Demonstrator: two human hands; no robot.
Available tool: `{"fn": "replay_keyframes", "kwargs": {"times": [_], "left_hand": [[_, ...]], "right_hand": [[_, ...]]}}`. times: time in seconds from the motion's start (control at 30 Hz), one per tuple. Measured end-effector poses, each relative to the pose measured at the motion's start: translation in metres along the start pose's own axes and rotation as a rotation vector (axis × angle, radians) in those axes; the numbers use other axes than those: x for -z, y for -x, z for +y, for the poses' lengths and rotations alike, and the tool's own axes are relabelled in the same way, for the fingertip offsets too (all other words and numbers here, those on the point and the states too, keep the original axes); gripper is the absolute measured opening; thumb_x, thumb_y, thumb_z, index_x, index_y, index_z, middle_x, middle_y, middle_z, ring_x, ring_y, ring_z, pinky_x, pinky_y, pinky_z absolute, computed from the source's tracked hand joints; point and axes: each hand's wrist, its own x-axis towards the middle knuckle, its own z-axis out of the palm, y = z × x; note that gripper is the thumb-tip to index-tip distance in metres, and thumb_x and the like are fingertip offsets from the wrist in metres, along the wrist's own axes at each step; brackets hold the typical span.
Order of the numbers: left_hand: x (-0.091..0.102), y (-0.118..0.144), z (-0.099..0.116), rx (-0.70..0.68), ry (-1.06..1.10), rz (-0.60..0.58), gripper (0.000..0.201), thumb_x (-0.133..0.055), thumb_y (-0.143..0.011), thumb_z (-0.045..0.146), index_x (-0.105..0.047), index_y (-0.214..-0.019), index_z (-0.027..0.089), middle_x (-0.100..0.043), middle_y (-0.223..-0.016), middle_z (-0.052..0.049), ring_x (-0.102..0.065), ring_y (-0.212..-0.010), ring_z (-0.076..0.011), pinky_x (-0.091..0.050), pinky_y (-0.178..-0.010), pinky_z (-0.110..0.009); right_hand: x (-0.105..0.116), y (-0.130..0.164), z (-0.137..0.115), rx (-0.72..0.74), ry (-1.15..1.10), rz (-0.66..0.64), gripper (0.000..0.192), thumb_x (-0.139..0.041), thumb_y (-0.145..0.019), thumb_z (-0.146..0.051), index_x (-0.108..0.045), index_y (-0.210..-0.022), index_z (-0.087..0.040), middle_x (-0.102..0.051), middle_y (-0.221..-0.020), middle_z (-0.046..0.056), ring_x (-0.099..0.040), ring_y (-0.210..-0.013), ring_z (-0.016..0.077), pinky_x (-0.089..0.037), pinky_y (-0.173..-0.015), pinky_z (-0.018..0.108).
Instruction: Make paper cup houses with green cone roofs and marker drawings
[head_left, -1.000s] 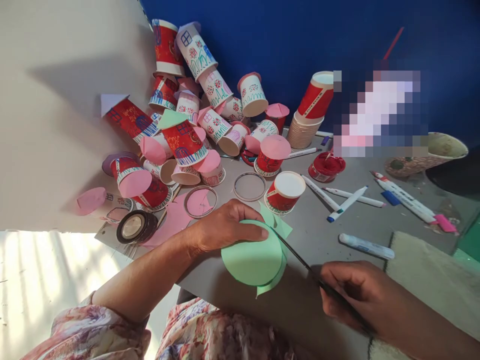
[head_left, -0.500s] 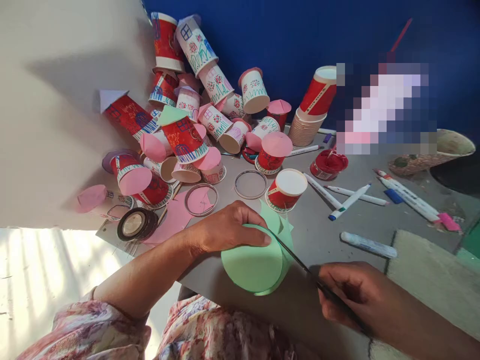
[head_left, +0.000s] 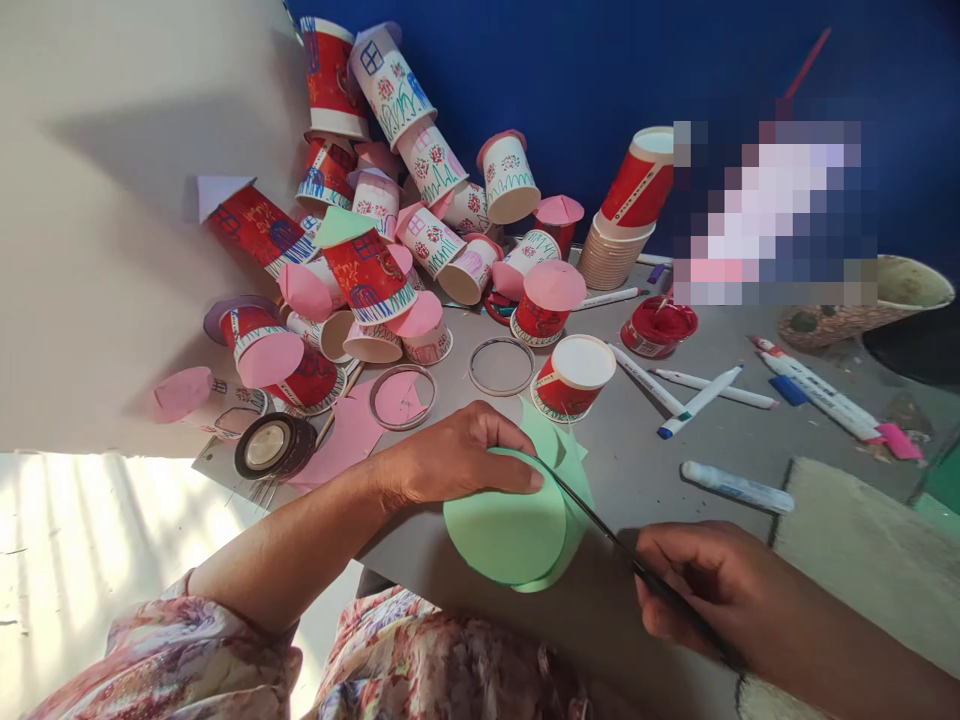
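Note:
My left hand (head_left: 457, 458) grips the top edge of a green paper circle (head_left: 506, 530) held above the grey table (head_left: 645, 470). My right hand (head_left: 701, 585) is closed around the handles of dark scissors (head_left: 600, 525), whose thin blades reach up-left into the green paper at its right edge. A trimmed green strip curls along the circle's right and lower side. A red paper cup (head_left: 574, 375) with a white top stands just beyond the paper.
A heap of decorated red and white paper cups (head_left: 375, 260) with pink paper lids fills the back left. A cup stack (head_left: 619, 235), red paint pot (head_left: 658, 327), several markers (head_left: 701, 395), two rings (head_left: 501, 366), a tape roll (head_left: 274, 447) and pink paper scraps lie around.
The green circle has turned slightly in my left hand and the cut has run further round its lower edge; the pointed corner at the bottom is gone. Both hands stay in place.

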Motion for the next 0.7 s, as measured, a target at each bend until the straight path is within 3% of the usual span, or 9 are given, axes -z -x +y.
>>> {"fn": "replay_keyframes", "kwargs": {"times": [0.2, 0.43, 0.7], "left_hand": [[-0.0006, 0.0004, 0.0, -0.008, 0.003, -0.022, 0.023, -0.075, -0.078, 0.034, -0.074, -0.073, 0.012, -0.059, -0.06, 0.001, -0.051, -0.053, -0.0083, -0.04, -0.049, -0.018], [0.0014, -0.0004, -0.0026, -0.001, -0.025, -0.065, 0.023, -0.074, -0.079, 0.035, -0.072, -0.075, 0.013, -0.06, -0.063, 0.001, -0.052, -0.054, -0.009, -0.042, -0.049, -0.019], [0.0009, 0.0001, 0.0, 0.016, -0.106, -0.098, 0.025, -0.072, -0.078, 0.035, -0.068, -0.069, 0.012, -0.051, -0.058, 0.003, -0.045, -0.052, -0.0086, -0.035, -0.047, -0.02]], "right_hand": [[0.0018, 0.0009, -0.0001, 0.02, 0.001, -0.006, 0.035, -0.062, -0.087, -0.029, -0.037, -0.064, -0.022, -0.045, -0.062, -0.005, -0.045, -0.062, 0.011, -0.029, -0.057, 0.024], [0.0001, 0.0021, -0.0052, -0.027, -0.056, -0.032, 0.033, -0.065, -0.083, -0.026, -0.038, -0.064, -0.022, -0.057, -0.063, -0.003, -0.049, -0.061, 0.0114, -0.03, -0.054, 0.023], [-0.0002, 0.0012, 0.0001, 0.004, -0.023, -0.03, 0.035, -0.06, -0.088, -0.029, -0.037, -0.063, -0.022, -0.049, -0.058, -0.004, -0.041, -0.058, 0.0105, -0.027, -0.053, 0.024]]}}
